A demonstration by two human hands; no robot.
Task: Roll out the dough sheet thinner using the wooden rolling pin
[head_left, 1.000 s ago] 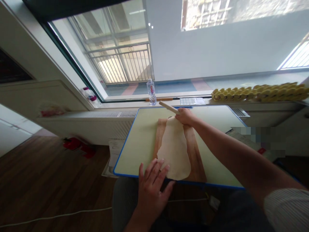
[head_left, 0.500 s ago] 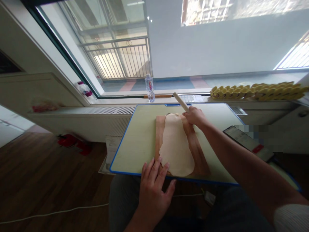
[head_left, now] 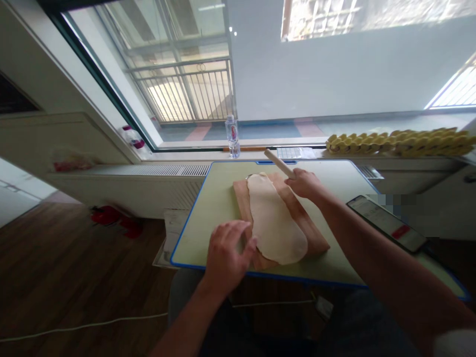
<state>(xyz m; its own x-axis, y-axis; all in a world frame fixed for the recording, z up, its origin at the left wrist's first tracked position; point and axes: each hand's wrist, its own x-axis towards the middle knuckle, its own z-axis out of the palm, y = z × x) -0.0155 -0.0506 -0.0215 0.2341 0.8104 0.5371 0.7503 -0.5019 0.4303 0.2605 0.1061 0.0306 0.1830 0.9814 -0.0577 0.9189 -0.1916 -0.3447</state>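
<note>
A long, flat sheet of pale dough [head_left: 275,225] covers most of a wooden board [head_left: 310,225], which sits at a slant on the table. My right hand [head_left: 303,182] grips one end of a light rolling pin [head_left: 278,162] beside the far right part of the board, the pin pointing up and left above the table. At the board's left edge is my left hand [head_left: 228,248], its fingers curved and thumb apart, with the fingertips close to the dough's edge. Whether those fingertips touch the board or dough, I cannot tell.
The small table [head_left: 208,208] has a blue rim. A phone [head_left: 386,223] lies at its right side. On the windowsill stand a plastic bottle [head_left: 232,136] and a row of yellow scalloped pieces [head_left: 397,142]. A red object [head_left: 115,218] is on the floor at left.
The board and dough have turned, their near end swinging right. My left hand has moved up and left, its fingers now curled. The rolling pin's far end has dipped slightly.
</note>
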